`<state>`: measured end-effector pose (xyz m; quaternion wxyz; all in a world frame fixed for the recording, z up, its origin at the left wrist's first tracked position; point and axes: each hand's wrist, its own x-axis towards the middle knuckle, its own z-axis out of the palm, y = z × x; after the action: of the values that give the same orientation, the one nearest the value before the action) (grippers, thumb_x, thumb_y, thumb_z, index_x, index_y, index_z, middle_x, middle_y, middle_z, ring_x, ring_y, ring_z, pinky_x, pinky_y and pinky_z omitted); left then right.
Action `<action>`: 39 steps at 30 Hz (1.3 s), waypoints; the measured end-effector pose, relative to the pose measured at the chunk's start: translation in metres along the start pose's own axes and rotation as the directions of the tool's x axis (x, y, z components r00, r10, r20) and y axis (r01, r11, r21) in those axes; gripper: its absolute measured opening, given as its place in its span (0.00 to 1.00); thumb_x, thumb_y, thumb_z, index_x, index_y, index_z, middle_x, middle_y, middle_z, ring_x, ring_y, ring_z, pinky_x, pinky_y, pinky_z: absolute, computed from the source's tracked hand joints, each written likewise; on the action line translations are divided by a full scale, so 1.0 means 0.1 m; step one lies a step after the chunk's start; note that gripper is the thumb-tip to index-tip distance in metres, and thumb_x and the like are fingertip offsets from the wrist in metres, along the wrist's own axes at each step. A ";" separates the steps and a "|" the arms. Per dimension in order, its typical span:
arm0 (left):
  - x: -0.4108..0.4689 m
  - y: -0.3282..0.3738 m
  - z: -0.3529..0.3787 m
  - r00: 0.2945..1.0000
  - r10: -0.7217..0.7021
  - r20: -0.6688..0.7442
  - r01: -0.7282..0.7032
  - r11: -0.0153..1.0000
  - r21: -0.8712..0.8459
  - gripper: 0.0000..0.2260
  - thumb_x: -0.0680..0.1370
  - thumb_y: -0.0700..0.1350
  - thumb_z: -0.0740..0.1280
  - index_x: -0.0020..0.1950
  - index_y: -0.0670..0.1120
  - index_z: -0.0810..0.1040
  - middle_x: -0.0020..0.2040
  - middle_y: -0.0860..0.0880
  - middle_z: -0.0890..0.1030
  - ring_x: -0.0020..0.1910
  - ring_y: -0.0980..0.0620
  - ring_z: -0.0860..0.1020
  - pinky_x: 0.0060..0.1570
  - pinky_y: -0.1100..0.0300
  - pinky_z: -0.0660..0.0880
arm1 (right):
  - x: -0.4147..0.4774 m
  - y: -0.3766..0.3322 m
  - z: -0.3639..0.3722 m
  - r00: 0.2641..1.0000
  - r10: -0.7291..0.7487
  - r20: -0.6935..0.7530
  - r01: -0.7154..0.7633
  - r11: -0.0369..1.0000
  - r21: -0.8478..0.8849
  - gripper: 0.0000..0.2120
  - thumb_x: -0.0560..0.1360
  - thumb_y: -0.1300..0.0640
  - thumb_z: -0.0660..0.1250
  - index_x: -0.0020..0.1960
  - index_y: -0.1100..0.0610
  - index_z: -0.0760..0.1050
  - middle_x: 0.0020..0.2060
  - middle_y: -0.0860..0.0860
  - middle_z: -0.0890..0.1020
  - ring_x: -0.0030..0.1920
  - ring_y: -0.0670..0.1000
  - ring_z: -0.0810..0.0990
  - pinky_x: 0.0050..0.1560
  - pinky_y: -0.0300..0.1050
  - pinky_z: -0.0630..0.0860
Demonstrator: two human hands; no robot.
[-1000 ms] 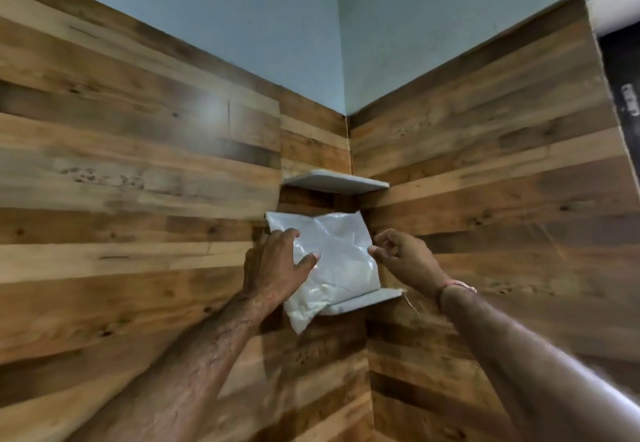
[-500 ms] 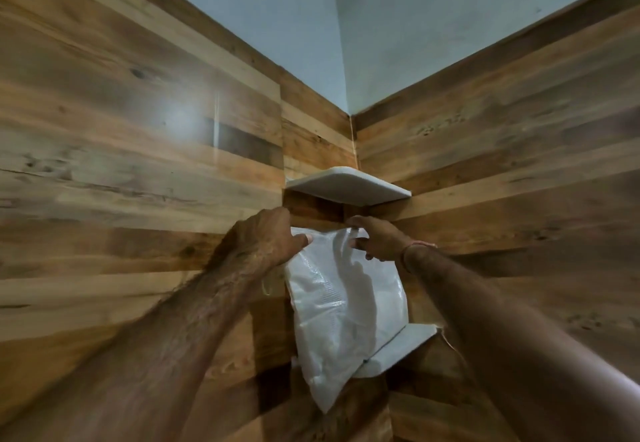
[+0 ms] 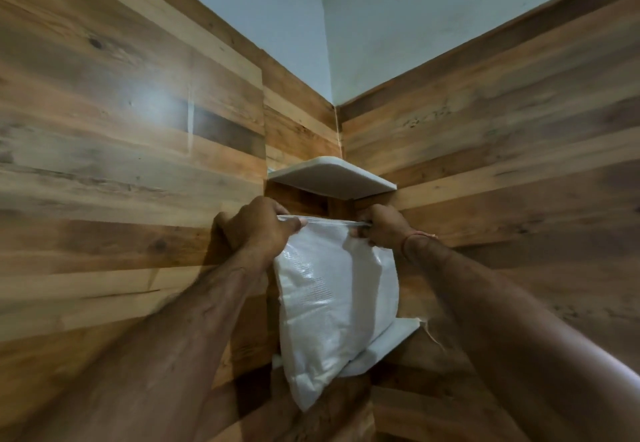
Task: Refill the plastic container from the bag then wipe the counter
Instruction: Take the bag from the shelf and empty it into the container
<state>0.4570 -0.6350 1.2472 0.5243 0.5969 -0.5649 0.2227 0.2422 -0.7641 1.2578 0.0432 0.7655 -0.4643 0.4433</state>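
Note:
A white plastic bag (image 3: 332, 306) full of white powder stands in the wall corner, its lower part against the lower white corner shelf (image 3: 384, 344) and its bottom corner hanging below the shelf edge. My left hand (image 3: 256, 227) pinches the bag's top left corner. At the top right corner my right hand (image 3: 381, 225), with a red thread on the wrist, grips the same top edge, which is stretched flat between both hands. The plastic container and the counter are out of view.
An upper white corner shelf (image 3: 332, 177) juts out just above my hands. Wood-plank walls meet in the corner on both sides, with pale blue wall above them.
Both hands moved up from the bag's sides to its top corners and pulled the top edge taut. The bag now hangs lower over the shelf, and the view has come closer.

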 end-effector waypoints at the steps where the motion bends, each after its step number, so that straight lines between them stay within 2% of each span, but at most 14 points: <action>1: 0.00 0.02 -0.04 1.000 0.000 0.007 0.001 0.997 -0.074 0.14 0.75 0.61 0.73 0.50 0.52 0.85 0.50 0.52 0.85 0.48 0.50 0.78 0.63 0.47 0.62 | -0.04 -0.01 -0.08 0.999 -0.005 -0.033 0.006 1.000 0.031 0.09 0.76 0.53 0.77 0.40 0.54 0.80 0.40 0.53 0.84 0.43 0.57 0.85 0.43 0.48 0.84; 5: -0.06 0.27 -0.23 0.998 0.022 -0.059 -0.033 0.983 -0.183 0.13 0.75 0.58 0.75 0.51 0.50 0.86 0.52 0.49 0.86 0.52 0.47 0.77 0.61 0.48 0.61 | -0.26 0.00 -0.54 0.994 0.013 -0.112 -0.003 0.996 0.091 0.12 0.74 0.51 0.79 0.36 0.51 0.79 0.37 0.52 0.83 0.43 0.56 0.85 0.50 0.55 0.85; 8: -0.13 0.50 -0.33 0.992 0.060 -0.112 -0.082 0.976 -0.202 0.12 0.75 0.58 0.75 0.49 0.50 0.87 0.50 0.51 0.86 0.50 0.51 0.76 0.64 0.46 0.61 | -0.51 0.03 -0.89 0.990 0.022 -0.139 -0.008 0.994 0.106 0.14 0.72 0.51 0.80 0.33 0.51 0.79 0.35 0.55 0.84 0.40 0.58 0.86 0.48 0.59 0.86; 11: -0.38 0.87 -0.43 0.988 0.107 -0.111 -0.133 0.957 -0.257 0.13 0.74 0.60 0.75 0.46 0.51 0.86 0.48 0.52 0.86 0.53 0.49 0.79 0.65 0.45 0.62 | -0.91 0.15 -1.27 0.985 0.081 -0.153 -0.058 0.987 0.148 0.17 0.73 0.56 0.79 0.30 0.53 0.77 0.30 0.51 0.79 0.35 0.56 0.80 0.46 0.59 0.85; 15: -1.03 1.25 -0.43 0.993 0.113 0.027 -0.093 0.916 -0.389 0.15 0.68 0.65 0.76 0.38 0.53 0.84 0.36 0.57 0.84 0.44 0.52 0.82 0.65 0.44 0.70 | -1.66 0.46 -1.76 0.991 0.129 -0.044 -0.126 0.989 0.076 0.16 0.71 0.50 0.81 0.32 0.55 0.79 0.27 0.50 0.80 0.27 0.48 0.81 0.36 0.44 0.84; 18: -1.75 1.47 -0.37 0.990 0.086 0.107 -0.037 0.917 -0.396 0.14 0.67 0.64 0.77 0.35 0.55 0.83 0.31 0.59 0.82 0.40 0.53 0.82 0.59 0.38 0.76 | -2.36 0.81 -1.96 0.979 0.201 0.042 -0.204 0.977 0.062 0.22 0.68 0.47 0.83 0.24 0.51 0.75 0.25 0.48 0.80 0.27 0.48 0.82 0.34 0.38 0.80; 20: -2.33 1.63 -0.32 0.980 0.074 0.184 0.007 0.914 -0.405 0.13 0.66 0.65 0.77 0.37 0.57 0.83 0.31 0.61 0.82 0.39 0.53 0.82 0.57 0.37 0.77 | -2.89 1.10 -2.02 0.966 0.239 0.104 -0.245 0.968 0.051 0.24 0.67 0.47 0.83 0.21 0.51 0.73 0.23 0.47 0.79 0.27 0.48 0.82 0.32 0.38 0.79; 23: -3.23 1.83 -0.21 0.938 0.067 0.340 0.088 0.903 -0.421 0.17 0.64 0.70 0.74 0.38 0.57 0.84 0.32 0.60 0.83 0.38 0.52 0.83 0.56 0.34 0.77 | -3.77 1.57 -2.05 0.929 0.317 0.190 -0.329 0.943 0.037 0.23 0.66 0.48 0.84 0.27 0.55 0.74 0.24 0.49 0.79 0.26 0.47 0.82 0.35 0.42 0.82; 26: -4.11 2.06 -0.15 0.884 0.048 0.465 0.158 0.906 -0.394 0.19 0.66 0.67 0.75 0.36 0.52 0.83 0.31 0.54 0.83 0.33 0.49 0.81 0.47 0.41 0.81 | -4.64 1.99 -2.09 0.891 0.377 0.253 -0.399 0.916 0.042 0.20 0.68 0.51 0.83 0.32 0.57 0.73 0.27 0.51 0.76 0.23 0.45 0.80 0.33 0.45 0.82; 28: -4.62 2.16 -0.13 0.862 0.055 0.504 0.154 0.919 -0.364 0.18 0.65 0.68 0.73 0.36 0.53 0.83 0.29 0.55 0.82 0.31 0.53 0.79 0.47 0.42 0.79 | -5.14 2.18 -2.09 0.876 0.408 0.257 -0.427 0.904 0.019 0.23 0.69 0.53 0.83 0.29 0.54 0.69 0.27 0.51 0.74 0.23 0.43 0.79 0.31 0.43 0.81; 30: -5.06 2.22 -0.15 0.827 0.067 0.558 0.140 0.937 -0.321 0.19 0.65 0.70 0.71 0.37 0.54 0.82 0.29 0.57 0.82 0.31 0.56 0.79 0.50 0.42 0.79 | -5.57 2.30 -2.08 0.861 0.439 0.257 -0.446 0.894 -0.033 0.24 0.69 0.51 0.83 0.24 0.54 0.72 0.23 0.47 0.75 0.25 0.47 0.82 0.34 0.45 0.81; 33: -5.68 2.29 -0.22 0.790 0.063 0.610 0.105 0.966 -0.236 0.19 0.69 0.65 0.73 0.35 0.50 0.80 0.29 0.57 0.80 0.35 0.53 0.81 0.55 0.46 0.75 | -6.14 2.49 -2.03 0.833 0.471 0.292 -0.467 0.880 -0.087 0.20 0.68 0.50 0.83 0.25 0.50 0.76 0.22 0.47 0.77 0.28 0.49 0.83 0.35 0.43 0.78; 36: -6.27 2.30 -0.31 0.751 0.098 0.653 0.060 0.975 -0.216 0.18 0.71 0.62 0.74 0.35 0.49 0.78 0.29 0.56 0.78 0.36 0.50 0.81 0.52 0.47 0.75 | -6.69 2.63 -1.96 0.826 0.467 0.316 -0.462 0.882 -0.096 0.23 0.68 0.52 0.83 0.25 0.52 0.72 0.22 0.47 0.77 0.28 0.49 0.81 0.38 0.41 0.75; 39: -6.84 2.23 -0.45 0.696 0.126 0.707 0.019 0.981 -0.194 0.17 0.73 0.59 0.76 0.35 0.49 0.76 0.31 0.56 0.78 0.37 0.50 0.81 0.51 0.48 0.73 | -7.21 2.73 -1.84 0.833 0.431 0.348 -0.420 0.901 -0.111 0.27 0.69 0.54 0.83 0.24 0.54 0.66 0.24 0.53 0.77 0.32 0.49 0.78 0.48 0.47 0.77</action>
<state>0.0899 -0.2517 0.7597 0.3100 0.5679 -0.7597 -0.0652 -0.2067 -0.3451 0.7562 -0.1318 0.7108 -0.6293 0.2853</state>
